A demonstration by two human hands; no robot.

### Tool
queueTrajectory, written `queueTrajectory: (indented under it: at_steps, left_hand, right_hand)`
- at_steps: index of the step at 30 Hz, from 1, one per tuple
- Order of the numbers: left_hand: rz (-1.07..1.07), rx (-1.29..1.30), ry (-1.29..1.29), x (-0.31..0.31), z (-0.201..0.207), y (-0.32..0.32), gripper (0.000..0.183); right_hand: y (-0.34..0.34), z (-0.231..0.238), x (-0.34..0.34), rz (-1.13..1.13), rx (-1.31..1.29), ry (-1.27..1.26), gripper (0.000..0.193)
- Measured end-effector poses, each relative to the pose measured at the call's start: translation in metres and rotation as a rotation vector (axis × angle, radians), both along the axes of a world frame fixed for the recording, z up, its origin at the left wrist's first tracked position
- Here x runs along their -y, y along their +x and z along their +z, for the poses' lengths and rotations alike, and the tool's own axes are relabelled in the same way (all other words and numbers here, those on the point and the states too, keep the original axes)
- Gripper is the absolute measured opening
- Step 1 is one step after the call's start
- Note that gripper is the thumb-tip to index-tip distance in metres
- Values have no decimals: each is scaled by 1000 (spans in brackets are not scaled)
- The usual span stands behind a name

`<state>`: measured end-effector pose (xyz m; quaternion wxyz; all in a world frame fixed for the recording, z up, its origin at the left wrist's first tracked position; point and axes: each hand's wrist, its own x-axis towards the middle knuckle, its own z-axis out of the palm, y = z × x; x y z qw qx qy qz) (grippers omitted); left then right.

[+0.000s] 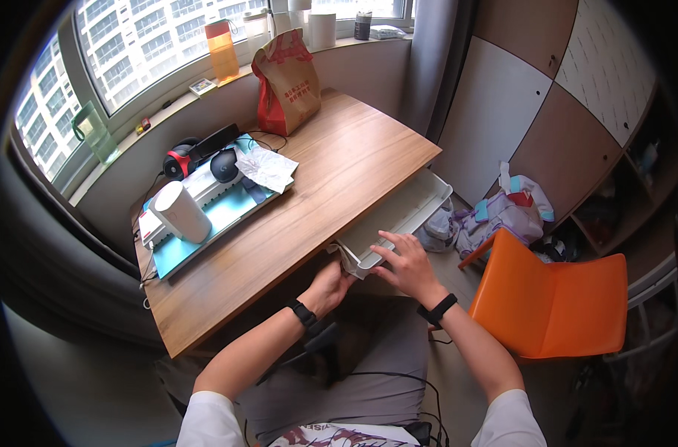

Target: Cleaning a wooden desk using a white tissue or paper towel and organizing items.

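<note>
A shallow white drawer (387,220) is pulled out from under the right end of the wooden desk (339,179). My left hand (328,287) is at the drawer's near left corner, its fingers closed on a crumpled pale cloth (345,261) that lies against the corner. Part of those fingers is hidden behind the drawer front. Over the drawer's near edge, my right hand (409,267) has its fingers spread, with nothing seen in it. Whether its fingertips touch the rim, I cannot tell. Inside the drawer I make out only its pale bottom.
An orange chair (547,298) stands to my right, close to my right forearm. Bags (506,212) lie on the floor beyond the drawer. On the desk are a white cup (182,212), headphones (181,160), crumpled white paper (268,167) and a paper bag (288,86).
</note>
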<state>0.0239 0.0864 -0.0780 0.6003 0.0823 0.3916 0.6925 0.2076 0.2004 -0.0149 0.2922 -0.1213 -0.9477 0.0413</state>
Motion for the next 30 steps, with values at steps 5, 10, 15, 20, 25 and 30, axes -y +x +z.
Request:
queueTrajectory:
  at_steps: [5, 10, 15, 20, 25, 30]
  left_hand:
    - [-33, -100, -108, 1, 22, 7, 40]
    - [50, -179, -130, 4, 30, 3, 39]
    - [155, -168, -112, 4, 17, -8, 39]
    - [243, -159, -241, 5, 31, 6, 34]
    - [142, -248, -228, 15, 19, 3, 37]
    - [-92, -380, -218, 25, 22, 0, 36]
  right_hand:
    - [5, 1, -2, -7, -7, 5, 46]
    - [6, 5, 1, -8, 0, 33, 43]
    - [3, 4, 3, -2, 0, 17, 43]
    - [5, 3, 2, -3, -4, -5, 43]
    - [3, -1, 1, -6, -11, 29, 43]
    - [4, 2, 4, -7, -5, 20, 43]
